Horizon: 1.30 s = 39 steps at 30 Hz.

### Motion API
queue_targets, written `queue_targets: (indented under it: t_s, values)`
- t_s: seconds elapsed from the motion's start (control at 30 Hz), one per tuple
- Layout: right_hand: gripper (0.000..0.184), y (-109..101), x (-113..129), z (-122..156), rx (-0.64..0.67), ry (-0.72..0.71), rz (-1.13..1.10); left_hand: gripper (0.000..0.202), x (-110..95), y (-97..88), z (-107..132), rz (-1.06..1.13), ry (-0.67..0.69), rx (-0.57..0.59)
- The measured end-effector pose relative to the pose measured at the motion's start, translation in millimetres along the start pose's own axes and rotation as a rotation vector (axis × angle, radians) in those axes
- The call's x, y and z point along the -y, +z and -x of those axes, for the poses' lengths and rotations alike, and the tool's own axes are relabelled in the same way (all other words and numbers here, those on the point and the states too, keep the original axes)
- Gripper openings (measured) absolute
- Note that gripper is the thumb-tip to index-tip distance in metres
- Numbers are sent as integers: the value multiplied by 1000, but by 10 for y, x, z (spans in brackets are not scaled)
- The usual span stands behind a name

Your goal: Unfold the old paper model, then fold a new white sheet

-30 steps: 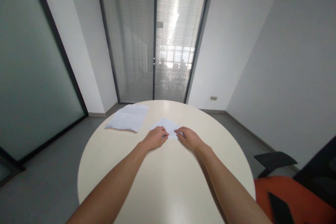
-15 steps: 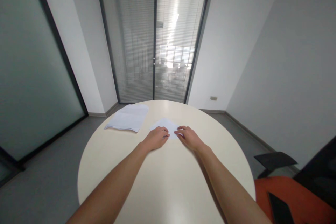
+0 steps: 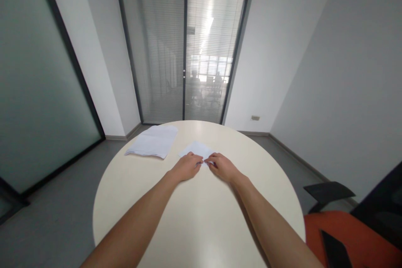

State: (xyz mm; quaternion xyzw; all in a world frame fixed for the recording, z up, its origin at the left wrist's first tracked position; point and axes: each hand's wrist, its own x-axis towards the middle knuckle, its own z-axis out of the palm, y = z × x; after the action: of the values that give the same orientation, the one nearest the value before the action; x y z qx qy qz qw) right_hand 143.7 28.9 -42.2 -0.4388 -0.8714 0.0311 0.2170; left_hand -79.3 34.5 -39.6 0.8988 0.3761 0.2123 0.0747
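A small piece of white paper [image 3: 196, 147], with a pointed far edge, lies on the round table. Its near part is covered by my hands. My left hand [image 3: 189, 166] rests on the paper's near left side, fingers curled and closed at its edge. From the right, my right hand [image 3: 222, 166] pinches with thumb and forefinger at the near right edge of the same paper. The fingertips of both hands almost meet. What exactly lies under the fingers is hidden.
A stack of white paper sheets [image 3: 153, 141] lies at the table's far left. The cream table [image 3: 201, 222] has a round edge. An orange chair [image 3: 333, 226] with black armrests stands at the right. Beyond the table is a glass door with blinds [image 3: 153, 50].
My right hand has moved slightly left, its fingertips closing in toward my left hand and together on the paper. My left hand has barely moved.
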Motion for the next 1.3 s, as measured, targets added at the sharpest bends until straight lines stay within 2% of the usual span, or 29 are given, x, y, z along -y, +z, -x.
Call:
queue_targets:
  t_s: [0.17,0.3,0.47,0.63,0.8,0.93,1.0,1.13,1.3]
  values:
    - [30,-9,-105,21,5,33,-16,29,11,8,-20,-34,12,13]
    - [29,-15,-198,29,3,91,4,28,-26,-3,-27,-81,72,14]
    - [29,-24,-176,20,-1,88,7,25,-110,-31,-12,-86,131,9]
    - [36,-15,-156,19,30,82,-19,26,-105,-21,12,-41,171,36]
    - [49,-4,-183,54,142,262,19,33,-79,-4,26,-32,134,101]
    - [50,-28,-187,72,147,372,95,36,-92,-13,30,-34,128,104]
    - [46,-39,-181,70,117,370,122,37,-101,-19,28,-32,128,105]
    - [46,-24,-151,61,60,275,121,38,-102,-30,17,-51,121,105]
    - [54,43,-160,72,95,281,89,40,-81,-37,4,-70,107,114]
